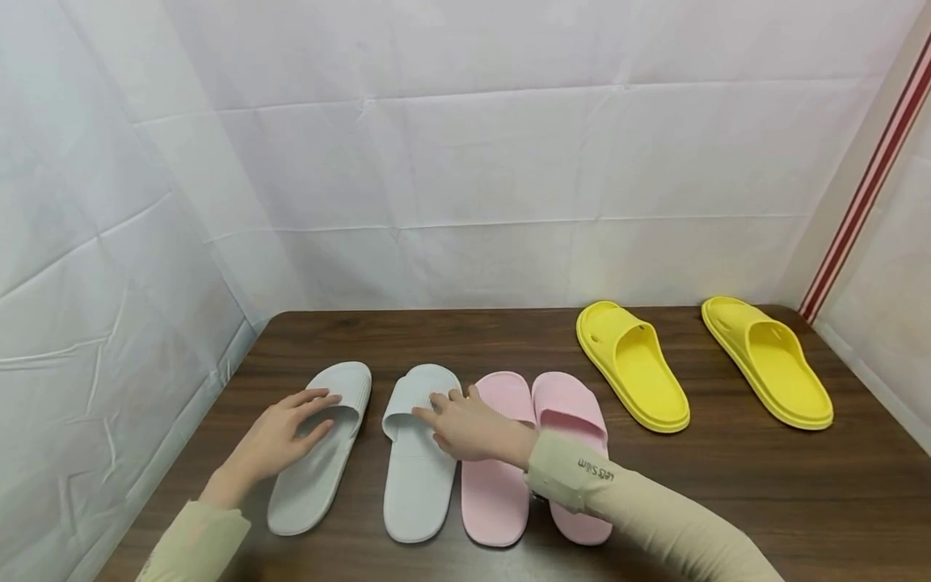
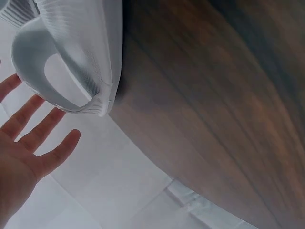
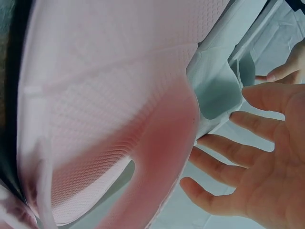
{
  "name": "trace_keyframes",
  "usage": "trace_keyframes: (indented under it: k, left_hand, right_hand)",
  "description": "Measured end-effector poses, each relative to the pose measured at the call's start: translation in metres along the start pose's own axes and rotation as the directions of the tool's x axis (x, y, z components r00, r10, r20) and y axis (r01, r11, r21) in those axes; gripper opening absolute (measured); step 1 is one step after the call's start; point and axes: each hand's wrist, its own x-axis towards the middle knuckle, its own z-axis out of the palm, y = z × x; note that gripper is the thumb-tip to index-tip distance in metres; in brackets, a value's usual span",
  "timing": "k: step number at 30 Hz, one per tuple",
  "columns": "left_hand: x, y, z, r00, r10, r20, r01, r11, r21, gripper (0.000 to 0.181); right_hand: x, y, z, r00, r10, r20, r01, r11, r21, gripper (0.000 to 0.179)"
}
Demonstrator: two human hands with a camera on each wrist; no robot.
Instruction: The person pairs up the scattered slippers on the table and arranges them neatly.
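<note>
A pale grey slipper lies at the left of the table, its toe pointing away. My left hand is over it with fingertips at the edge of its strap; in the left wrist view the extended fingers are spread beside the strap opening. The matching grey slipper lies to its right. My right hand reaches across the pink slippers, fingertips at that second grey strap. In the right wrist view its fingers are spread, with nothing gripped.
Two pink slippers lie side by side under my right hand and forearm. Farther back at the right are two yellow slippers, set apart and angled. A white cloth wall stands behind the brown wooden table.
</note>
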Motion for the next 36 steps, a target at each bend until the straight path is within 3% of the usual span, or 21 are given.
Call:
trace_keyframes:
  k: [9,20,36]
  left_hand:
    - [0.005,0.011,0.007,0.999,0.044,-0.015,-0.043,0.999,0.01,0.035]
    - [0.008,0.02,0.008,0.999,0.051,-0.01,-0.051,0.999,0.009,0.034]
    - [0.007,0.022,0.007,0.996,0.077,-0.037,-0.076,0.997,0.017,0.033]
  right_hand:
    - [-0.001,-0.001,0.002,1.0,-0.007,0.008,0.007,1.0,-0.019,0.045]
    - [-0.002,-0.001,0.005,1.0,-0.011,-0.004,0.011,1.0,-0.015,0.046]
    - [-0.006,-0.001,0.008,0.999,-0.022,-0.025,0.022,1.0,-0.02,0.046]
